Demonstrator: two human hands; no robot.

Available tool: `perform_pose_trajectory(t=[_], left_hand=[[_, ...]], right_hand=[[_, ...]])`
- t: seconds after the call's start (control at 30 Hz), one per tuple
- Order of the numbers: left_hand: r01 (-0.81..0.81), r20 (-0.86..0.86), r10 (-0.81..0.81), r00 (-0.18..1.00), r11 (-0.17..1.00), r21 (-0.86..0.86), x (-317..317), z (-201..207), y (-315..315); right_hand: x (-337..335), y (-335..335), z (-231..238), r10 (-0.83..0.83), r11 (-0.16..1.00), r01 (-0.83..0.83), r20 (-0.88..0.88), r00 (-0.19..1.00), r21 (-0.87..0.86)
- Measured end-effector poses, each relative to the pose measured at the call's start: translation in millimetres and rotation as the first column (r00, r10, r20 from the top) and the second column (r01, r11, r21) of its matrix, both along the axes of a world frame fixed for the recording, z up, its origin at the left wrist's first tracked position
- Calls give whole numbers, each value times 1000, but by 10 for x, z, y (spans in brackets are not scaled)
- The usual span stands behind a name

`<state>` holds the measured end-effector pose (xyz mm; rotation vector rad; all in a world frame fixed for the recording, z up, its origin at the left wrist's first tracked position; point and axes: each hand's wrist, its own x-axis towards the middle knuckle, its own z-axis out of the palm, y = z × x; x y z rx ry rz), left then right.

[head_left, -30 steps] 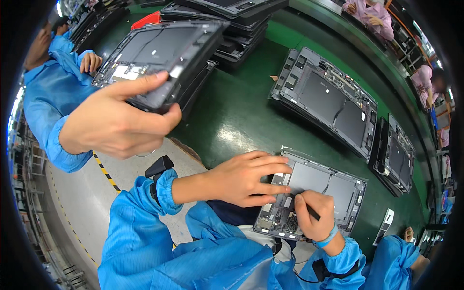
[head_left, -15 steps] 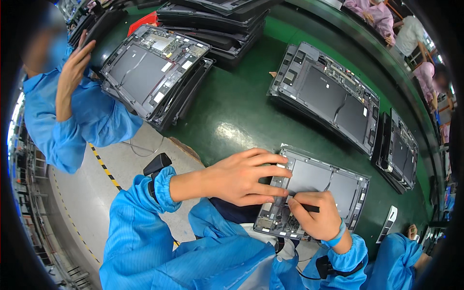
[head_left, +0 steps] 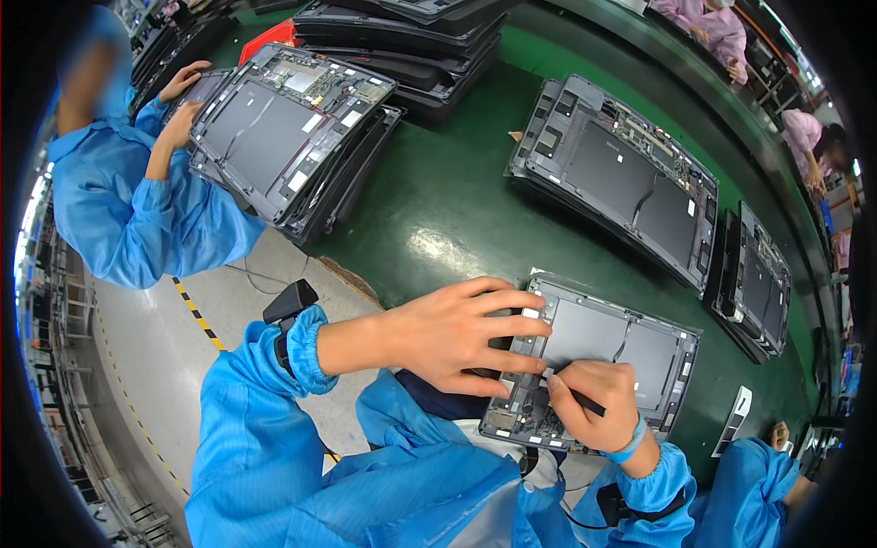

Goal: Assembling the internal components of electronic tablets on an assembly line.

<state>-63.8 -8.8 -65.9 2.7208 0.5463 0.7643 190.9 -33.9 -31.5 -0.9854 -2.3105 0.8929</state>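
An opened tablet-like device (head_left: 585, 327) lies in front of me, its grey battery panel and circuit board bare. My left hand (head_left: 448, 333) rests with spread fingers along the left edge of this device. My right hand (head_left: 598, 402) is closed around a slim black stick-shaped tool (head_left: 587, 403), held low over the circuit board beside the battery. The tool's tip is near my left fingertips, but I cannot make out its exact kind. My right hand hides part of the board.
Similar opened devices form a stack (head_left: 630, 173) at right, a smaller one (head_left: 763, 283) beyond it, and another (head_left: 274, 137) at left. Dark panels (head_left: 402, 55) are piled at the back by a red tray (head_left: 268, 39). A co-worker in blue (head_left: 137, 201) stands left. A white strip (head_left: 733, 420) lies right.
The co-worker at left has lowered a dark panel, now with both hands on it beside the left stack. My right hand has tilted slightly with the tool; my left hand has barely moved.
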Motion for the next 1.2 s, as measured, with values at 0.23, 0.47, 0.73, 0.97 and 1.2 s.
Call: perform_pose_trajectory(t=[0.23,0.47,0.73,0.97,1.2], left_hand=[[-10,55,9,998,1000,18,15,-44,-8],[-26,-41,27,999,999,36,10,-34,-127],[-27,18,27,999,1000,-9,20,-64,-223],[-21,-39,20,999,999,-25,19,0,-229],[-65,-101,58,993,995,-70,25,77,-275]], right_hand=[[-32,-30,23,39,984,-56,109,993,167],[-23,-51,7,96,976,-114,105,990,184],[70,-132,93,-4,963,-50,201,980,264],[277,-305,78,-109,961,46,222,969,273],[240,-270,109,-164,984,148,167,972,103]])
